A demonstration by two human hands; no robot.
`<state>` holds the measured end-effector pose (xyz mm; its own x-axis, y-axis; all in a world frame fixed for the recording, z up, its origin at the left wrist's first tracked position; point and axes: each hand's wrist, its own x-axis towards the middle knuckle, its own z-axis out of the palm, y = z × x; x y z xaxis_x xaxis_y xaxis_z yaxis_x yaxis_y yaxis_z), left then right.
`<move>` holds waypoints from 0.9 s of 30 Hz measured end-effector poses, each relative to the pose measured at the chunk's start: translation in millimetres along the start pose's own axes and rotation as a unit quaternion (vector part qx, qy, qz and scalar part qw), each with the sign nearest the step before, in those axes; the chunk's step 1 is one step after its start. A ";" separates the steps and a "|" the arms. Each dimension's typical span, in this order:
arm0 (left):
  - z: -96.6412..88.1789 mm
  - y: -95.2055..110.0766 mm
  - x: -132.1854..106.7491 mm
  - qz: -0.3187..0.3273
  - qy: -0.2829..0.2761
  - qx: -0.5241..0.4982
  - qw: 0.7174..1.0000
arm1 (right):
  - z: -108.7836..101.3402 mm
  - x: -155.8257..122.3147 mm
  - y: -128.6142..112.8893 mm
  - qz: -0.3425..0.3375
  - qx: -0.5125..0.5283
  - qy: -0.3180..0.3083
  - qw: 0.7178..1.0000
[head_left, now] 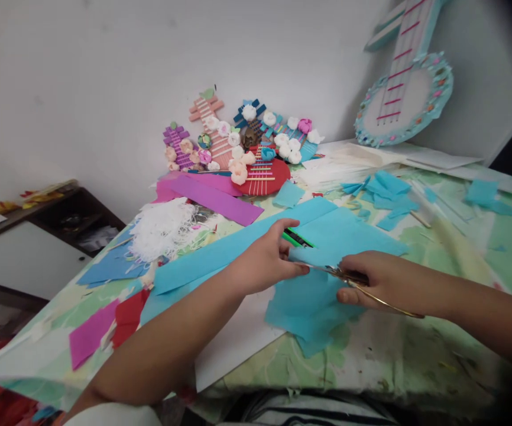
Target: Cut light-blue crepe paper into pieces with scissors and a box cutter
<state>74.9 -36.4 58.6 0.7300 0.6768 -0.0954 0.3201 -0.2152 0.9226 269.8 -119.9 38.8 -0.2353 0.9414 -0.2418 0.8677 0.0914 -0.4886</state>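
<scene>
My left hand (268, 258) pinches the edge of a light blue paper sheet (313, 302) between thumb and fingers, near the middle of the table. My right hand (378, 278) grips gold-handled scissors (349, 276), whose blades point left and meet the blue paper right at my left fingertips. More light blue sheets (220, 251) lie under and beside both hands. A green pen (298, 238) lies just beyond my left hand, partly covered by paper.
Small paper guitars with paper flowers (247, 151) stand at the back against the wall. A large blue guitar (404, 89) leans at the right. Purple strips (214, 198), white shreds (162, 228), blue scraps (386, 195), pink and red pieces (105, 328) litter the table. The table's front edge (282, 384) is close to me.
</scene>
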 end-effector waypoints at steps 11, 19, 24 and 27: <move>0.9 10.7 -4.1 -0.009 -0.030 0.106 0.994 | -5.0 -0.2 3.3 0.014 -0.084 0.015 0.996; 2.2 13.3 -5.6 0.001 -0.071 0.129 0.989 | -9.7 0.0 9.7 0.016 -0.103 0.029 0.994; 0.8 12.7 -3.5 -0.003 -0.067 0.143 0.987 | -11.7 -2.2 17.6 0.021 -0.107 0.039 0.993; -2.2 12.1 1.6 -0.002 -0.038 0.127 0.991 | -18.3 -3.6 26.8 0.004 -0.073 0.081 0.994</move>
<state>78.6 -36.4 70.4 0.7685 0.6254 -0.1352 0.4577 -0.3897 0.7992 301.9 -114.9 41.9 -0.1651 0.9812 -0.1002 0.9263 0.1194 -0.3575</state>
